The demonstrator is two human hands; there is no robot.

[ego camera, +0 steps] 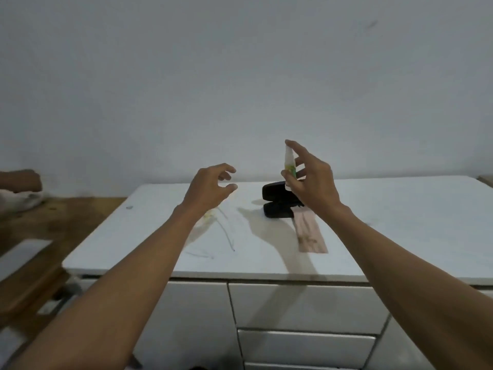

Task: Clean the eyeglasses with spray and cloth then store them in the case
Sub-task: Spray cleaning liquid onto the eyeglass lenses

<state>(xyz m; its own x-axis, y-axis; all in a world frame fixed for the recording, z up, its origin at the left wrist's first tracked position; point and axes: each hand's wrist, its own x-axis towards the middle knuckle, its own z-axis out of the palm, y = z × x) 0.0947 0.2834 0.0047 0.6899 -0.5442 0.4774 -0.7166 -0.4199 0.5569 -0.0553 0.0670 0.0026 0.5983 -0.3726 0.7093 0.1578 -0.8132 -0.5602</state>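
My right hand (310, 180) holds a small white spray bottle (288, 162) with a green label upright above the white counter (400, 222), forefinger on its top. My left hand (210, 186) hovers beside it, fingers curled and apart, holding nothing. The thin-framed eyeglasses (218, 228) lie on the counter below my left wrist, partly hidden by it. A black glasses case (277, 201) stands open behind my right hand. A pinkish cloth (310, 236) lies flat in front of the case.
The white counter sits on a cabinet with drawers (306, 308). A wooden surface (53, 217) lies to the left, with another person's hand (21, 180) and a pale cloth at its far left edge. A grey wall stands behind.
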